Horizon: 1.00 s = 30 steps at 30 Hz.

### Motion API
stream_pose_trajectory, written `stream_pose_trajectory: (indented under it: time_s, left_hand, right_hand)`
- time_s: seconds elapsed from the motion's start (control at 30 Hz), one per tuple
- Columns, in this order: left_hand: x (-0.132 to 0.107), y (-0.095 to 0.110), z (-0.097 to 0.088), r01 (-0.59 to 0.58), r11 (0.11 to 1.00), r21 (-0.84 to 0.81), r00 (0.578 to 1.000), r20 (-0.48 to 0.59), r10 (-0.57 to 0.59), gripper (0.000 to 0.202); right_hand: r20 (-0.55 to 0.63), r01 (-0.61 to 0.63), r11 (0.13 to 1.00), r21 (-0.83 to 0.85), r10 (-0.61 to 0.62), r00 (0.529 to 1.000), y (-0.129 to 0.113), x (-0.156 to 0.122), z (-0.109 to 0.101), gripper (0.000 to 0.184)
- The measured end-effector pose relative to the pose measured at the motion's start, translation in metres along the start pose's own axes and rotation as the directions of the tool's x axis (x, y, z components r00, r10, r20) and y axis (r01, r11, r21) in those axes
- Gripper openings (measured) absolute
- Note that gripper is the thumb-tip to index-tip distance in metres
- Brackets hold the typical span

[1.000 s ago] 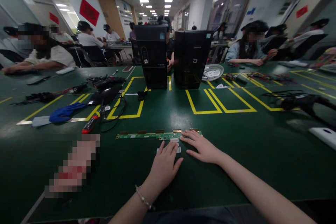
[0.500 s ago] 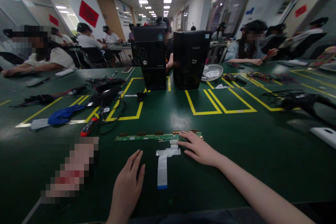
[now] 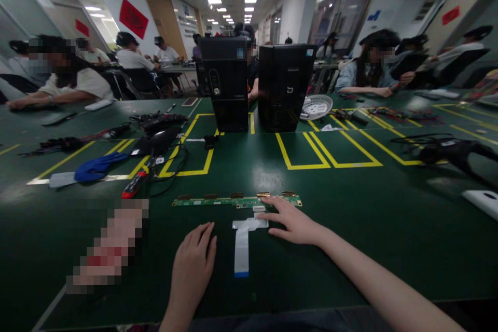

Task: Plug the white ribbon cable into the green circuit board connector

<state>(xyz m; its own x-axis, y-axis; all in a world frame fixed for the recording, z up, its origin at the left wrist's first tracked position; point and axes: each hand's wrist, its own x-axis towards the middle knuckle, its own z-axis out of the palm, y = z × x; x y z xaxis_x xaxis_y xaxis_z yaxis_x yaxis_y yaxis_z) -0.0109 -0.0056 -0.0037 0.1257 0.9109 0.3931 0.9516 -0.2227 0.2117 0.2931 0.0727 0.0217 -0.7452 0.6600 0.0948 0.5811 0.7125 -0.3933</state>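
Note:
A long, narrow green circuit board (image 3: 210,201) lies crosswise on the green table, with brown tabs along its far edge. Just in front of it is a white flat ribbon cable (image 3: 241,249), folded into a T shape, its blue-tipped end pointing toward me. My right hand (image 3: 291,220) reaches over the right part of the board with fingers spread. One fingertip is at the board and another at the cable's upper end by the white connector; whether they press cannot be told. To the left of the cable, my left hand (image 3: 194,257) rests on the table, fingers stretched and holding nothing.
Two black computer towers (image 3: 229,85) stand ahead. Left lie a red-and-black screwdriver (image 3: 134,184), a blue glove (image 3: 95,167), black cables and a pixelated item (image 3: 111,249). A white basket (image 3: 316,108) and a black cabled device (image 3: 447,150) sit right. Several people work beyond.
My right hand has slid slightly left, its finger now over the cable's upper end. The left hand has stayed almost in place with its fingers a little closer together. The view has shifted slightly.

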Motion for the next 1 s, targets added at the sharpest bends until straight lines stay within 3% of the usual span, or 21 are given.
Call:
stream_pose_trajectory:
  time_s: [0.43, 0.7, 0.83, 1.0]
  left_hand:
    - [0.002, -0.003, 0.010, -0.017, 1.000, 0.007, 1.000, -0.012, 0.017, 0.039]
    - [0.001, 0.000, 0.006, -0.021, 1.000, -0.012, 1.000, -0.012, 0.021, 0.037]
    - [0.001, 0.002, 0.005, -0.015, 1.000, -0.022, 1.000, -0.010, 0.015, 0.037]
    - [0.000, 0.003, 0.004, -0.014, 1.000, -0.028, 1.000, -0.010, 0.014, 0.038]
  right_hand:
    - [0.095, -0.037, 0.997, -0.075, 0.044, 0.995, -0.006, -0.009, -0.011, 0.055]
    - [0.084, -0.241, 0.957, -0.161, 0.256, 0.963, 0.003, -0.068, -0.019, 0.059]
    - [-0.035, -0.439, 0.869, -0.229, 0.443, 0.896, 0.018, -0.113, -0.014, 0.056]
    - [-0.214, -0.682, 0.671, -0.292, 0.649, 0.730, 0.044, -0.167, -0.004, 0.061]
